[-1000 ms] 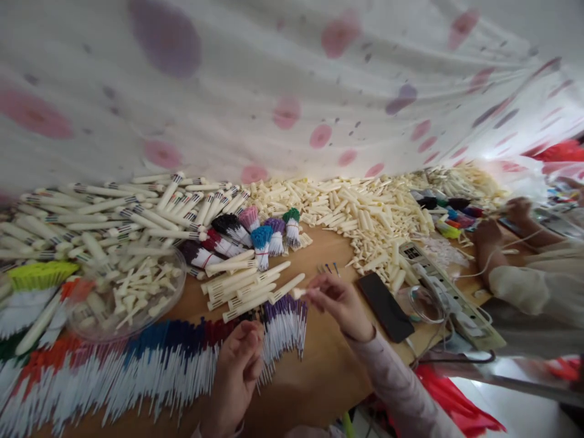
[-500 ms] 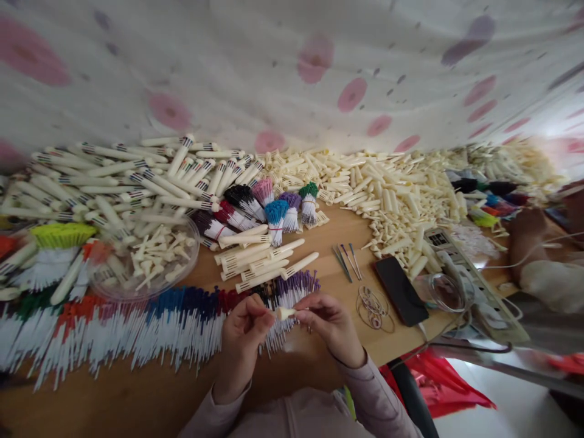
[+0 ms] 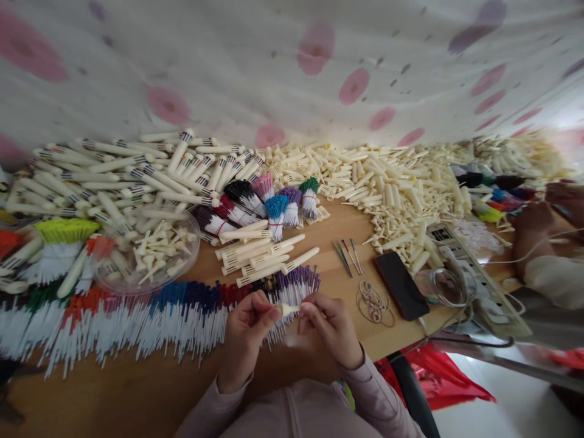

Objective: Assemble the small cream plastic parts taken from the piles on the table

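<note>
A small cream plastic piece (image 3: 288,309) is pinched between my two hands near the table's front edge. My left hand (image 3: 249,331) grips its wide end with thumb and forefinger. The fingertips of my right hand (image 3: 329,325) close on its narrow end. Just behind lie purple-tipped refills (image 3: 298,283), part of a long row of white refills with coloured tips (image 3: 182,316) stretching left. Several cream pen barrels (image 3: 260,261) lie beyond them. A clear round tray (image 3: 198,246) at the left holds more small cream pieces.
Bundled refills (image 3: 276,213) stand behind the barrels, before heaps of cream parts (image 3: 387,188). Tweezers (image 3: 341,258), rubber bands (image 3: 375,302), a phone (image 3: 401,286) and a power strip (image 3: 479,286) lie at the right. Another person's hand (image 3: 531,234) shows at the far right.
Both hands have shifted slightly right, still around the cream piece. The fingers of my right hand have curled more. The whole view has shifted a little.
</note>
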Demonstrator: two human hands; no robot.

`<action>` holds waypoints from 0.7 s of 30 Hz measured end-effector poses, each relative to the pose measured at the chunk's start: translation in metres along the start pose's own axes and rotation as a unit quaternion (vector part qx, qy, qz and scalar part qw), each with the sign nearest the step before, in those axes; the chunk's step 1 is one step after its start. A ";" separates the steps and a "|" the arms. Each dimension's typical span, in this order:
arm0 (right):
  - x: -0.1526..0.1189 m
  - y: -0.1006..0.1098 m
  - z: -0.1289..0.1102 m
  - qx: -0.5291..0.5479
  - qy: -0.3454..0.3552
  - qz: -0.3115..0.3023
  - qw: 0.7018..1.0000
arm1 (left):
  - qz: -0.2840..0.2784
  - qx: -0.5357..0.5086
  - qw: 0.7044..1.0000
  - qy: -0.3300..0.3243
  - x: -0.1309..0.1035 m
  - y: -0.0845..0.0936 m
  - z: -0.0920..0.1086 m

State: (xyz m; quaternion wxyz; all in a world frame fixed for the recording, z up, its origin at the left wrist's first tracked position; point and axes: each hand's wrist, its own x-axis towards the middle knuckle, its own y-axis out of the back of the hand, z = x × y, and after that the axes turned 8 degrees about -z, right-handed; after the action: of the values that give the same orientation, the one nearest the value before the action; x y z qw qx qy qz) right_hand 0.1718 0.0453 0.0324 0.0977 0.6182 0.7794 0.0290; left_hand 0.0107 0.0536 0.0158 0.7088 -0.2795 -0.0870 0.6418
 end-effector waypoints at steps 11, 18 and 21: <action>-0.008 -0.009 0.009 -0.006 0.005 -0.020 1.000 | 0.008 -0.007 1.000 0.019 0.001 -0.002 0.003; -0.008 -0.011 0.007 -0.077 0.007 -0.025 0.997 | 0.006 0.008 0.999 0.038 0.001 -0.004 0.001; -0.008 -0.011 0.007 -0.054 0.007 0.001 0.999 | 0.015 0.003 0.999 0.047 0.001 -0.005 0.001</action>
State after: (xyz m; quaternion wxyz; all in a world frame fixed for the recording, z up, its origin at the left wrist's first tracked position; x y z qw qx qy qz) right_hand 0.1644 0.0346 0.0246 0.1256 0.6128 0.7766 0.0756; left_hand 0.0146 0.0548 0.0192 0.7031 -0.3086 -0.0474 0.6389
